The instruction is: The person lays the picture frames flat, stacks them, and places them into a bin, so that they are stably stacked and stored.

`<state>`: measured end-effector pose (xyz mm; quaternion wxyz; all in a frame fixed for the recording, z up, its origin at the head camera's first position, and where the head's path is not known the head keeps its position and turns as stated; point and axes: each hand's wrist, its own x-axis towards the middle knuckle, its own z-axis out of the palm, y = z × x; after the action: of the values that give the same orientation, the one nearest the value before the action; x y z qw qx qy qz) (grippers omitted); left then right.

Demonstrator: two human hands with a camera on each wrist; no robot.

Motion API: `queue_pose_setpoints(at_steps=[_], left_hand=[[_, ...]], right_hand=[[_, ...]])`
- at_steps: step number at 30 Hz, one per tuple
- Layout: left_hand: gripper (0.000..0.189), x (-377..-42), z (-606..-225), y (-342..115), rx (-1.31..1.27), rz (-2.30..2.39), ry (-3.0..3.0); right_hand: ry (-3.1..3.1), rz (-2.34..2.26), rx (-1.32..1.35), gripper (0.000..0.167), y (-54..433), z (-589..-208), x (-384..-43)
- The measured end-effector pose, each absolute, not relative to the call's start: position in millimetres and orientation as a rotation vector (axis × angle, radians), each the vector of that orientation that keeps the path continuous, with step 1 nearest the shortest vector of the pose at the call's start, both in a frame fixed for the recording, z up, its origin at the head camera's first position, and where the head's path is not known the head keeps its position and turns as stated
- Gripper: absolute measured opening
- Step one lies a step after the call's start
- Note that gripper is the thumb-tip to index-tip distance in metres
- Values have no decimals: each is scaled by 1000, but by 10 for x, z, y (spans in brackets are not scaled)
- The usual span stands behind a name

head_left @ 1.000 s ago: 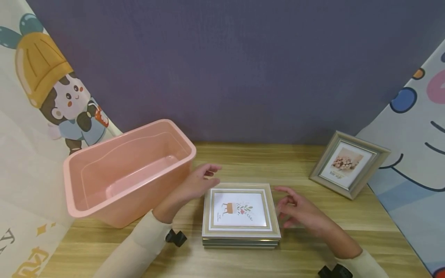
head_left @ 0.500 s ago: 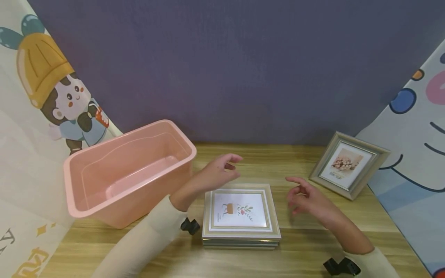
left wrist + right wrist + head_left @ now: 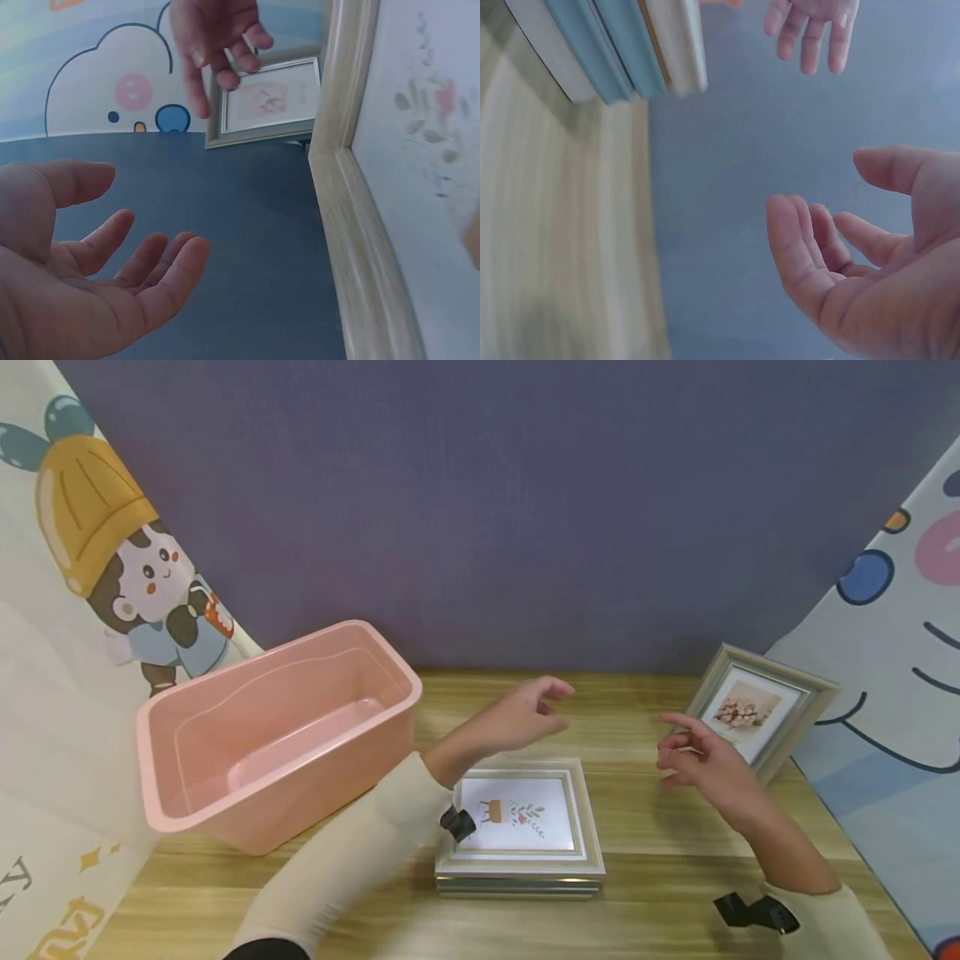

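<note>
My left hand hovers above the far edge of a stack of picture frames, its fingers loosely bent and holding nothing. The top frame shows a drawing of a plant and an orange-brown shape; the left cuff covers its left corner. My right hand hangs in the air just in front of a standing picture frame with a flower photo, and hides that frame's lower left part. In the right wrist view the right hand's fingers are relaxed with nothing between them. Both hands appear apart from the frames.
A pink plastic bin stands on the left of the wooden table, with nothing seen inside. A dark blue-grey panel rises behind the table. Cartoon-printed sheets border the left and right sides.
Both hands have moved right and farther back, the left across the stack's far edge, the right toward the standing picture frame. The stack, the bin and that frame have stayed in place.
</note>
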<state>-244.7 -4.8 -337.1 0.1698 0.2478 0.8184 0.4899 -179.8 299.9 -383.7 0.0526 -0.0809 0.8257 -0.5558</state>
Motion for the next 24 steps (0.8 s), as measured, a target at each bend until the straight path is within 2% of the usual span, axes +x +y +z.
queue_pose_setpoints(at_steps=[11,19,24], left_hand=[[44,-2647,-3400,526,732,1326,2284],[42,-2742,-3421,924,722,1299,2322],[40,-2787,-3430,1088,673,1324,2322]], right_hand=[[2803,-1616,-198,51,3253,-3642,-2048],[2855,-1775,-78,40,3491,-3464,-2200],[3041,-1662,91,31,3655,-3372,-2265]])
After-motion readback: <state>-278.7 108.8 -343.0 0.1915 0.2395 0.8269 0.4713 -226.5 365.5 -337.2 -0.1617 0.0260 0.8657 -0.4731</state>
